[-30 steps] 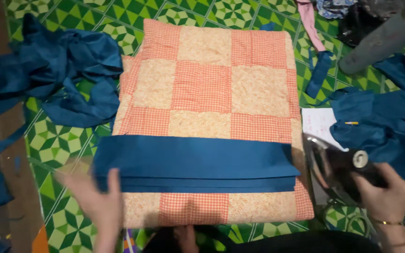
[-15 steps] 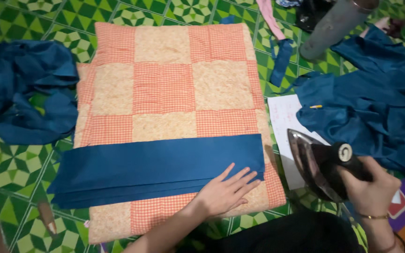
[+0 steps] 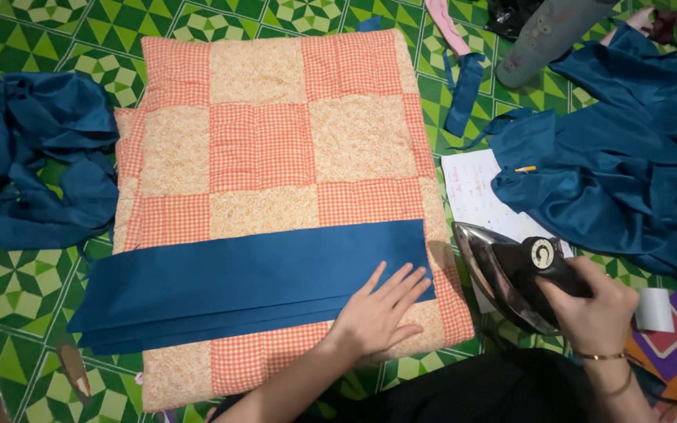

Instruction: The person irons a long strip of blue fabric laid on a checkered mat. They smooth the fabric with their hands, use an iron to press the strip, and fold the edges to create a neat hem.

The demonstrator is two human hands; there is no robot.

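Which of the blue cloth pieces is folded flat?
The blue strip across the checked pad, under the left hand. The piles at both sides lie crumpled.

Open above the checked quilted pad (image 3: 276, 133): whole upper part bare, free to cross from any side. Lower band taken by the folded blue cloth strip (image 3: 229, 286), flat, no bar to a pass over it, with the left hand (image 3: 378, 313) pressed flat on its right end. Right edge of the pad crowded: iron (image 3: 511, 274) tilted just beside the corner, gripped by the right hand (image 3: 597, 301), white paper (image 3: 476, 188) beneath. Further right blocked by heaped blue fabric (image 3: 620, 172) and a grey cylinder (image 3: 546, 35). Left side hemmed by a crumpled blue fabric pile (image 3: 33, 157); narrow lanes of green patterned floor (image 3: 9, 274) free below it
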